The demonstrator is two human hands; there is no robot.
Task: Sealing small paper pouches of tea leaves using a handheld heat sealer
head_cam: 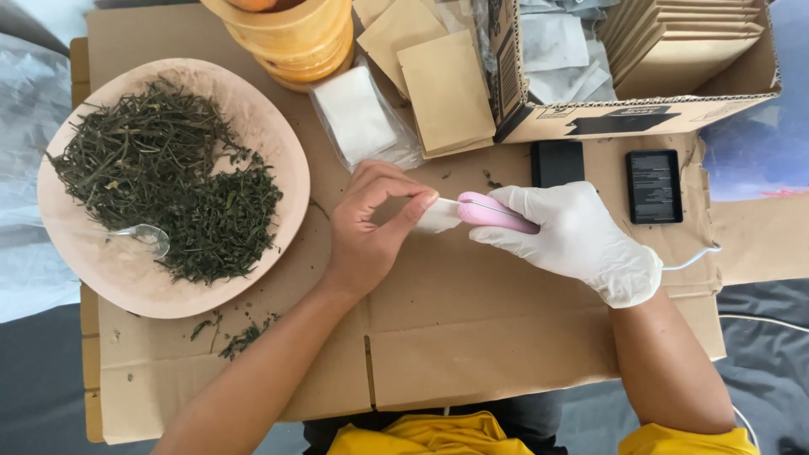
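Pink sealer point(495, 212) in the gloved right hand point(573, 236) lies sideways (cord trailing right), its tip clamping the little white bag point(438, 216) pinched by left hand point(371, 227) fingers.

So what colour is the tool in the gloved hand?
Pink tool, seen from the head camera.

tray: pale pink tray point(118, 278) left, heaped with dried green leaves point(168, 181), metal spoon point(150, 238) lying on it
top centre: stacked orange tubs point(295, 38), clear pack of white sachets point(358, 114), brown paper pouches point(445, 88)
box: open cardboard box point(640, 114) with more pouches
devices: two flat black devices point(653, 185) side by side below box
surface: flattened cardboard sheet point(489, 337)
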